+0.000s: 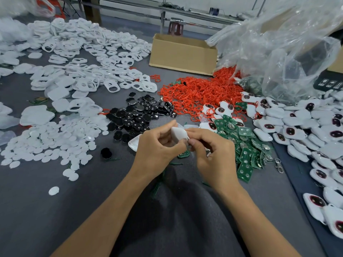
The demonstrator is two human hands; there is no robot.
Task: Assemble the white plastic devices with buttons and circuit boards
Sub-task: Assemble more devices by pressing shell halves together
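A white plastic shell (178, 134) is being held just above the desk (37, 210), between both hands. The left hand (157, 145) is pinching it from the left side with curled fingers, and the right hand (211, 153) is pinching its right edge. A heap of green circuit boards (246, 145) is lying just beside the right hand. Black buttons (137, 115) and red rings (200, 93) are lying behind the hands. Finished white devices (306, 130) are lying in a pile at the far right.
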